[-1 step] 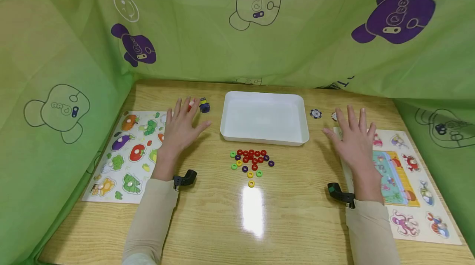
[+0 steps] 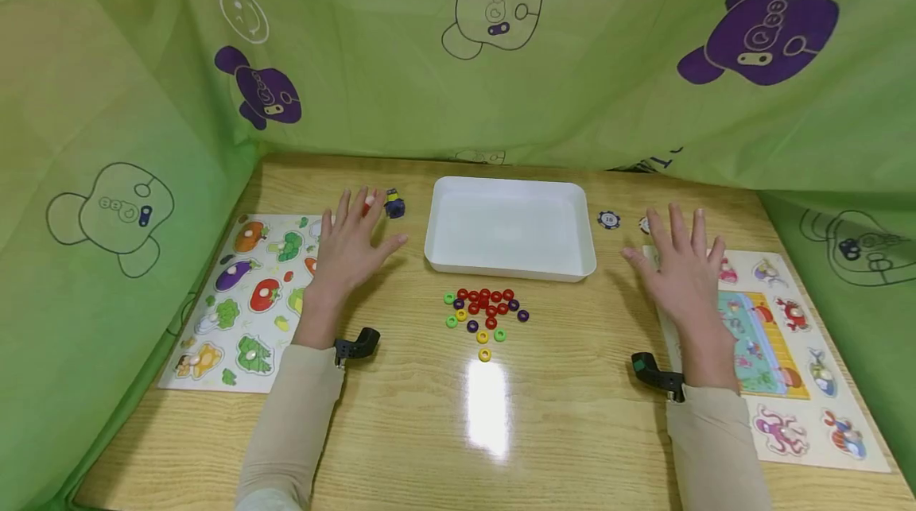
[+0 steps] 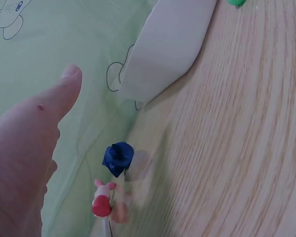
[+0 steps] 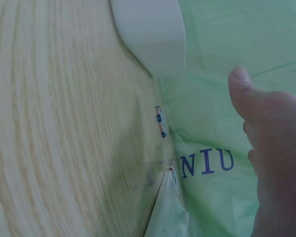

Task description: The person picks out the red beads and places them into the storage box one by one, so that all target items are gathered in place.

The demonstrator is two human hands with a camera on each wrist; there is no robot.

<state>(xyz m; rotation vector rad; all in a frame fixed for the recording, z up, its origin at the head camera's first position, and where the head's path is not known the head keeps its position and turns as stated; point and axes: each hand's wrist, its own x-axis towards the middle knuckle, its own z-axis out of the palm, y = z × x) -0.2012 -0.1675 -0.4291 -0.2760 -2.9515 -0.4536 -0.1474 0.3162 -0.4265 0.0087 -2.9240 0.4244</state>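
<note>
My left hand (image 2: 347,249) is held with fingers spread over the right edge of the vegetable puzzle board (image 2: 232,257), holding nothing. Beyond its fingertips are a small pink-and-red pig figure (image 3: 102,200) and a dark blue and yellow figure (image 2: 394,203). Fingers also spread, my right hand (image 2: 680,272) hovers over the left edge of the sea-animal puzzle board (image 2: 812,423) with nothing in it. Two poker chips lie near it: a blue-and-white chip (image 2: 609,220) and a red-and-white chip (image 2: 645,224), the latter partly hidden by the fingers.
Between the hands, a white rectangular tray (image 2: 511,269) stands at the back of the wooden table (image 2: 401,431). In front of it lie several small rings: red rings (image 2: 485,294), purple rings (image 2: 523,315), yellow rings (image 2: 485,354) and green rings (image 2: 500,334). Green printed cloth (image 2: 358,82) encloses the back and sides.
</note>
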